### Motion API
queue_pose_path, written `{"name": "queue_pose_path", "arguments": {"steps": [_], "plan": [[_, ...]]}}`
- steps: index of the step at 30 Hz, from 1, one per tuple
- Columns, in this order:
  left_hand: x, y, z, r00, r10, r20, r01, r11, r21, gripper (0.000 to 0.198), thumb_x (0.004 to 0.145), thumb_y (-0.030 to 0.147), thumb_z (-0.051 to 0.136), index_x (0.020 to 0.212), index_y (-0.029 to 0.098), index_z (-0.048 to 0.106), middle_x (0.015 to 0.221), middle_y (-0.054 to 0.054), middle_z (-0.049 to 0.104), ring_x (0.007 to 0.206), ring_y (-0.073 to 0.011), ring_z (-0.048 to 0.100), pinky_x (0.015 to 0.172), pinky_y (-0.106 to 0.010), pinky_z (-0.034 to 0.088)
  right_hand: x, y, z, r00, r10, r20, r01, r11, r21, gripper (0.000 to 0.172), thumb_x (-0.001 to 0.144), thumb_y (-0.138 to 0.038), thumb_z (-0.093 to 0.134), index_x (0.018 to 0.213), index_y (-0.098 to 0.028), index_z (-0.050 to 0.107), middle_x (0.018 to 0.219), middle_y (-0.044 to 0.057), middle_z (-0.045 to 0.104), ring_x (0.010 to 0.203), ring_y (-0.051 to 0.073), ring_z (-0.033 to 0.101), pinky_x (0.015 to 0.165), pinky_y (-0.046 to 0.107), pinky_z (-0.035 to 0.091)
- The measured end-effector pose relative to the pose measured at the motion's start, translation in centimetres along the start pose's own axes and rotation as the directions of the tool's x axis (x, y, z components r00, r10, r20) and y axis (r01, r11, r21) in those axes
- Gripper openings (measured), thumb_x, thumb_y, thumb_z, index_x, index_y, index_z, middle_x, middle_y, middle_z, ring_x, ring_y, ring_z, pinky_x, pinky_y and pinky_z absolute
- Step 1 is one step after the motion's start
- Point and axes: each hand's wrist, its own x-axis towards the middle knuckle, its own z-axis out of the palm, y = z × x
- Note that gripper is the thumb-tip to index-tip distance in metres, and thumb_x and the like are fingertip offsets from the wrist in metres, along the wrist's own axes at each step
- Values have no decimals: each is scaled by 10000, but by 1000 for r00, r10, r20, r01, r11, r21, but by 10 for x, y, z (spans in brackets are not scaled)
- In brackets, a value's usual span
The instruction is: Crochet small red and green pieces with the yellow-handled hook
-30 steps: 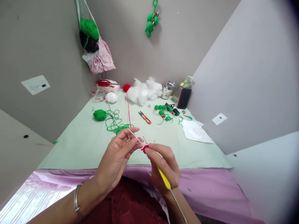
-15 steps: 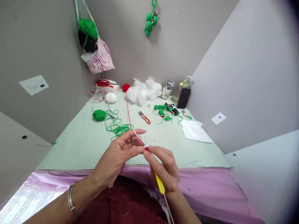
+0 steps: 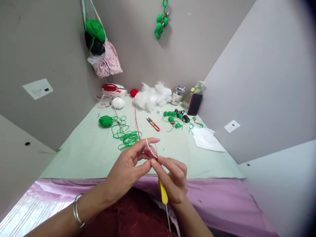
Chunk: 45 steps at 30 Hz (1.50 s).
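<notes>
A yellow-handled crochet hook [image 3: 163,192] is held in my right hand [image 3: 174,177], its thin metal tip pointing up past the fingertips. White yarn [image 3: 150,147] loops over the raised index finger of my left hand [image 3: 128,164] and runs down to a small red crocheted piece [image 3: 156,159]. Thumb and fingers of both hands meet around that piece, which they mostly hide. Red yarn [image 3: 136,118] runs from a red ball [image 3: 133,92] at the back of the table to my left hand.
Green yarn [image 3: 128,138] lies tangled left of orange snips [image 3: 153,124]. White stuffing [image 3: 153,96], a white yarn ball [image 3: 118,103] and a pen cup [image 3: 177,96] stand at the back. Green crocheted pieces [image 3: 171,120], a phone [image 3: 195,104] and white paper [image 3: 207,139] are at right.
The hook's handle has swung left and stands more upright. My left index finger has shifted slightly right with the white yarn, and the red piece is more hidden by my fingers.
</notes>
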Motion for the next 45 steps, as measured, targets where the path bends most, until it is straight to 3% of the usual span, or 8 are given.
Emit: {"name": "queue_pose_path", "arguments": {"steps": [4, 9, 21, 28, 31, 36, 40, 45], "plan": [[0, -3, -1, 1000, -24, 18, 25, 998, -58, 375, 902, 203, 800, 1255, 325, 755, 934, 32, 691, 912, -120, 652, 918, -247, 509, 4, -3, 2, 995, 3, -100, -5, 1000, -20, 506, 973, -83, 676, 1439, -276, 643, 1285, 96, 726, 1079, 236, 699, 885, 358, 662], [2, -7, -5, 998, -47, 34, 51, 990, -129, 384, 883, 266, 845, 1248, 344, 759, 924, 44, 688, 917, -104, 637, 909, -227, 504, 12, -5, 0, 997, 19, -74, -16, 999, 45, 574, 963, -85, 693, 1499, -261, 588, 1270, 114, 722, 1064, 251, 707, 868, 388, 662], [-1, -6, -2, 999, 48, -15, -48, 998, 38, 475, 918, 209, 770, 1372, 300, 664, 974, 23, 653, 972, -151, 635, 997, -316, 476, 13, -4, 1, 995, 68, -69, -59, 991, 123, 552, 966, -99, 687, 1473, -303, 612, 1261, 114, 703, 1091, 270, 707, 848, 422, 664], [1, -5, -5, 981, -188, 52, 194, 967, -164, 608, 872, 278, 829, 1432, 228, 598, 901, 28, 674, 863, -135, 607, 885, -298, 473, 21, -7, 6, 980, 124, -158, -73, 952, 296, 504, 973, -84, 669, 1411, -333, 672, 1179, 87, 741, 1010, 245, 733, 781, 402, 657], [2, -3, -6, 967, -245, 72, 255, 944, -210, 652, 848, 305, 848, 1437, 184, 596, 845, 34, 667, 774, -119, 560, 836, -293, 461, 33, -11, 6, 954, 254, -161, -152, 869, 472, 443, 1000, -77, 621, 1326, -358, 727, 1110, 63, 759, 939, 214, 739, 725, 368, 640], [3, -1, -8, 977, -211, 32, 214, 967, -141, 684, 847, 303, 851, 1455, 174, 565, 843, 41, 668, 742, -118, 567, 810, -299, 465, 38, -9, -7, 923, 383, 30, -315, 709, 631, 325, 1029, -132, 597, 1245, -311, 760, 1082, 59, 775, 990, 210, 728, 815, 373, 621], [4, 1, -12, 984, -180, 13, 180, 982, -57, 655, 862, 277, 825, 1450, 165, 559, 827, 45, 654, 757, -126, 594, 806, -299, 475, 38, -7, -15, 838, 543, 57, -405, 549, 731, 219, 1044, -191, 595, 1101, -270, 792, 929, 35, 756, 836, 178, 705, 757, 345, 589], [3, 3, -11, 990, -138, -41, 139, 990, 8, 596, 856, 233, 796, 1409, 164, 587, 835, 39, 652, 803, -138, 626, 833, -301, 500, 48, -7, -14, 709, 676, 202, -461, 227, 858, 172, 1021, -272, 656, 945, -236, 806, 851, 14, 720, 649, 119, 667, 598, 268, 549]]}}
